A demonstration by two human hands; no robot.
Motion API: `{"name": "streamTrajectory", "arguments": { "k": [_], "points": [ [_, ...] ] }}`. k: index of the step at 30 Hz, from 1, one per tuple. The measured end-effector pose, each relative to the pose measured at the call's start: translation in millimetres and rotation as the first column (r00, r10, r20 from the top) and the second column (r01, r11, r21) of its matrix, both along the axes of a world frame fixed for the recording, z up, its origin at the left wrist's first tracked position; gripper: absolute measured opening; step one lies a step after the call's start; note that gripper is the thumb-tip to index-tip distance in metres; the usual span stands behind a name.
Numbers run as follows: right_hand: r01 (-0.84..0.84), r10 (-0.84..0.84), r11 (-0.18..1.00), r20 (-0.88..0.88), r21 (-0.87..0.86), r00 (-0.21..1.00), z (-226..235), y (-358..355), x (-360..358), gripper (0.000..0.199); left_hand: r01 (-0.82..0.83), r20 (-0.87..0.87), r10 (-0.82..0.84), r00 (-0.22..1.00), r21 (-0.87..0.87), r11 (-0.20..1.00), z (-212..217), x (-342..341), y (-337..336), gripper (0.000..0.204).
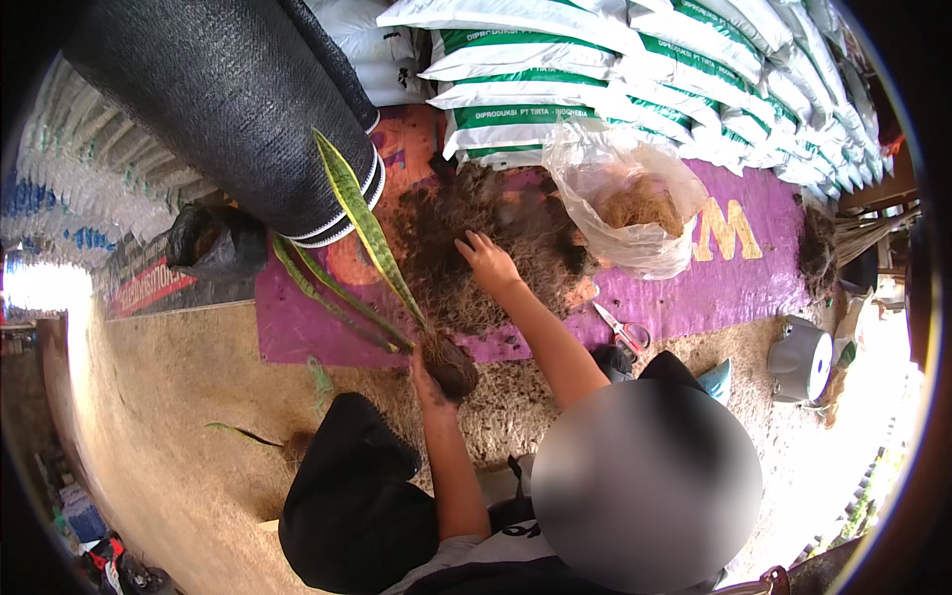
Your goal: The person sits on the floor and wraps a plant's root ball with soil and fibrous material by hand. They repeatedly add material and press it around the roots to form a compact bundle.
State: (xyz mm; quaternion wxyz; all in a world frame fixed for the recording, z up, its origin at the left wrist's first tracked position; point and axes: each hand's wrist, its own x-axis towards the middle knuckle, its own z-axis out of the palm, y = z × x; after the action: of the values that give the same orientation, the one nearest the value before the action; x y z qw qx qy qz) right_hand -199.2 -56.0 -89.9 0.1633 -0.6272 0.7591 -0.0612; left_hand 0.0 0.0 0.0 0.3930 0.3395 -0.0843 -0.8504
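Note:
My left hand [427,385] is closed around the base of a snake plant [362,223] with long green leaves edged in yellow. Its dark root ball [456,371] hangs just right of that hand, with thin roots showing. The leaves lean up and to the left. My right hand [490,265] rests on a loose pile of dark soil and fibrous roots [463,213], its fingers apart and nothing seen in them. Red-handled scissors [625,330] lie to the right of my right forearm.
The pile lies on a purple printed sheet [734,288]. Beyond it are a clear plastic bag [580,178] with brown fibre and stacked white-and-green sacks [526,114]. Black rolls [233,109] stand far left; a grey pot [793,359] sits right. A small plant [243,431] lies left.

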Motion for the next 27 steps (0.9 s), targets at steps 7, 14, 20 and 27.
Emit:
{"name": "streamTrajectory", "arguments": {
  "k": [7,14,20,27],
  "points": [
    [0.380,-0.193,0.916,0.685,-0.132,0.703,13,1,-37,0.056,-0.152,0.162,0.134,0.978,0.110,0.982,1,3,3,0.039],
    [0.401,-0.261,0.842,0.924,0.360,-0.280,24,2,-59,0.053,-0.131,0.115,0.121,0.986,0.087,0.987,11,-2,3,0.040],
    [0.474,-0.323,0.847,0.475,-0.241,0.819,25,14,-55,0.048,-0.072,0.130,0.059,0.990,0.103,0.992,16,-13,6,0.037],
    [0.584,-0.574,0.812,-0.226,-0.027,0.787,-11,81,-88,0.060,-0.074,0.137,0.057,0.989,0.118,0.990,19,-18,7,0.036]
  ]
}}
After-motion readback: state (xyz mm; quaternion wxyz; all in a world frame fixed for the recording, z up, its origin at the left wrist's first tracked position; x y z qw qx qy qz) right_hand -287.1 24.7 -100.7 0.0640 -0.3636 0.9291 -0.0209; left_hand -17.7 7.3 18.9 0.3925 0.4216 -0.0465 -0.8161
